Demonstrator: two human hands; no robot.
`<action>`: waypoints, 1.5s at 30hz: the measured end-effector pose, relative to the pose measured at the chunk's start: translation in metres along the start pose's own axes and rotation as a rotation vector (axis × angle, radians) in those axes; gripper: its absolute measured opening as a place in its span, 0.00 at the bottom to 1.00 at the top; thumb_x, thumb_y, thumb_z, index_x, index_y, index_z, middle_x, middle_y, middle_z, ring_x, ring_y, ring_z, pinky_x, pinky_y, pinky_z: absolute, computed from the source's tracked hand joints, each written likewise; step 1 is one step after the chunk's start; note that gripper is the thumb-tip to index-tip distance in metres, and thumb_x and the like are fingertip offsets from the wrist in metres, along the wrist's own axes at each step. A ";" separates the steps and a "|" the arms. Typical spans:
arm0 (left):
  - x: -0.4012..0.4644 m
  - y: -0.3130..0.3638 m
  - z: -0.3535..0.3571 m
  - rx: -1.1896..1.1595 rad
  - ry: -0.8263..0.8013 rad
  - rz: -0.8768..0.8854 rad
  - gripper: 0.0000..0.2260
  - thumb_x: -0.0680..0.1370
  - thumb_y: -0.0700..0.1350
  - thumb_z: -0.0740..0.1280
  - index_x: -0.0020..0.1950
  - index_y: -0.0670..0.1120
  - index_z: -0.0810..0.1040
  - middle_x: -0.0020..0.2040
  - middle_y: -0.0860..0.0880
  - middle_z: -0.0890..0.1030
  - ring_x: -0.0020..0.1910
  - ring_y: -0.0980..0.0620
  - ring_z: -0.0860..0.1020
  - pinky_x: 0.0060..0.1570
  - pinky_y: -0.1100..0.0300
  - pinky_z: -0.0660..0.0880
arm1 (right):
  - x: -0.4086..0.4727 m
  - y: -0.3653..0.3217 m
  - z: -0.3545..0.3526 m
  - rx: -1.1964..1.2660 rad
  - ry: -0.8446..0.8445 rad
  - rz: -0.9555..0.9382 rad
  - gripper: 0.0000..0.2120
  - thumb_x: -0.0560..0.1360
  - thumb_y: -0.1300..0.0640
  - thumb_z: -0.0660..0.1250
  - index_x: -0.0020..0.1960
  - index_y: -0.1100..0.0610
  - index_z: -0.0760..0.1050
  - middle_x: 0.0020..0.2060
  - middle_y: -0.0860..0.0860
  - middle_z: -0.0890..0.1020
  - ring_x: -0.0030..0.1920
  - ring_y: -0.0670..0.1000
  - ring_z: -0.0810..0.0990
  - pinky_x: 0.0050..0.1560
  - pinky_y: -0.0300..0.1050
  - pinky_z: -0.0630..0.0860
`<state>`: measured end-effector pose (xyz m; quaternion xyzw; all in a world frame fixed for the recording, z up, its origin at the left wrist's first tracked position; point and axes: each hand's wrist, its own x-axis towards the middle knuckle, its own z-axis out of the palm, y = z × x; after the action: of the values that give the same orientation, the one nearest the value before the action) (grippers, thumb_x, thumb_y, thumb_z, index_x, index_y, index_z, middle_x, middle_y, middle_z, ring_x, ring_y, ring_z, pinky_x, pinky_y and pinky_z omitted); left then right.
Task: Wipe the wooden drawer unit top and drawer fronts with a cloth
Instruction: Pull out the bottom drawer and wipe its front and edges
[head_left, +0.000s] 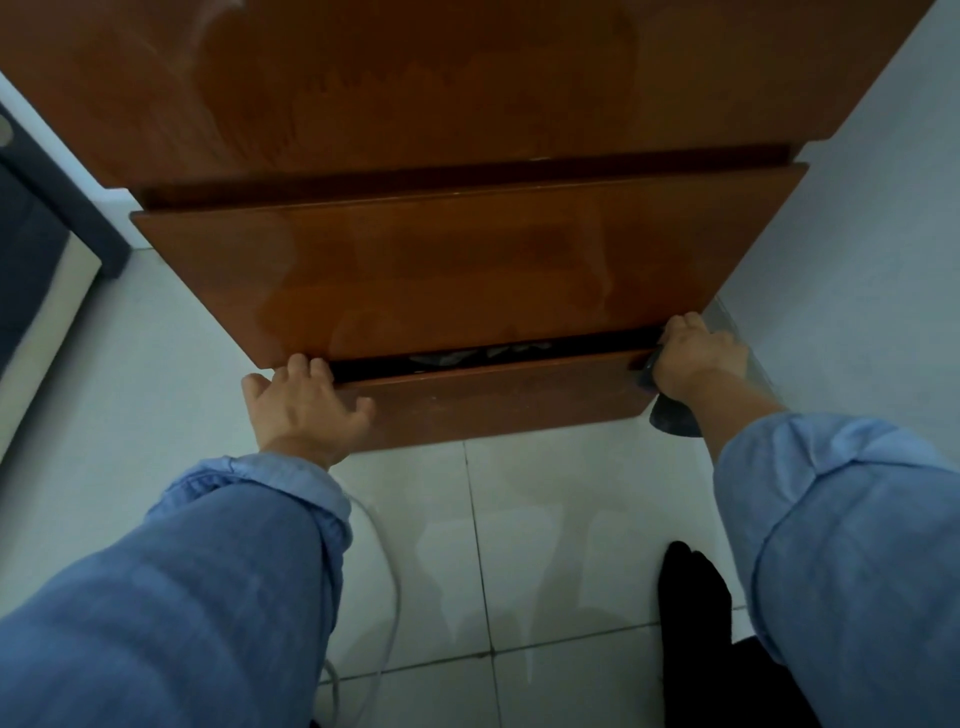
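Risk first: fingers nipped in the dark gap (488, 358) between the two drawer fronts, since the left hand (304, 408) has fingertips hooked over the top edge of the lowest drawer front (498, 402) at its left end, and the right hand (696, 353) curls over the same edge at the right end. Likely cause: an uneven push, one end ahead of the other, skewing the drawer so it jams or snaps shut. Second risk: the cloth (670, 413) trapped in the gap or dropped to the tiled floor (545, 545), as only part of it sits under the right grip, with a dark fold hanging just below the wrist. Third: the pale cable (387, 561) lying on the floor beneath the left forearm, easy to snag.

Left grip spread, fingers splayed over the edge, nothing held. Right grip closed around cloth and drawer edge together.

Wooden drawer unit (415, 93) directly ahead of both grips, glossy reddish-brown, with cloudy streaks across the top and the middle drawer front (467, 270), possibly damp marks from wiping. Lowest front duller, slightly open, something crumpled dimly seen inside, not identifiable.
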<state>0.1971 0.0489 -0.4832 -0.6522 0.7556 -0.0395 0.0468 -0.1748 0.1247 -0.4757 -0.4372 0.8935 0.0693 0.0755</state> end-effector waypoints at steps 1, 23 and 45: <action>-0.003 0.000 0.000 0.003 0.004 0.003 0.23 0.75 0.62 0.53 0.56 0.47 0.74 0.49 0.48 0.74 0.51 0.47 0.74 0.55 0.48 0.63 | -0.001 0.001 0.000 0.027 0.002 -0.003 0.23 0.71 0.53 0.69 0.63 0.57 0.67 0.60 0.55 0.70 0.59 0.62 0.73 0.55 0.53 0.69; -0.023 0.076 0.007 -0.350 -0.042 0.470 0.33 0.71 0.56 0.55 0.76 0.47 0.62 0.75 0.49 0.65 0.74 0.51 0.62 0.73 0.58 0.54 | -0.013 0.007 0.045 0.444 0.386 0.083 0.19 0.77 0.63 0.59 0.67 0.54 0.73 0.66 0.54 0.73 0.61 0.62 0.70 0.60 0.52 0.68; -0.038 0.007 0.007 -0.234 -0.065 0.283 0.35 0.77 0.52 0.62 0.78 0.41 0.49 0.79 0.45 0.51 0.78 0.48 0.49 0.75 0.51 0.42 | -0.051 -0.076 0.038 0.449 -0.160 -0.181 0.29 0.80 0.63 0.52 0.77 0.44 0.50 0.77 0.42 0.48 0.72 0.58 0.63 0.65 0.50 0.67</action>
<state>0.1964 0.0871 -0.4902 -0.5414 0.8372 0.0766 0.0003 -0.0805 0.1254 -0.5073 -0.4807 0.8350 -0.1036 0.2469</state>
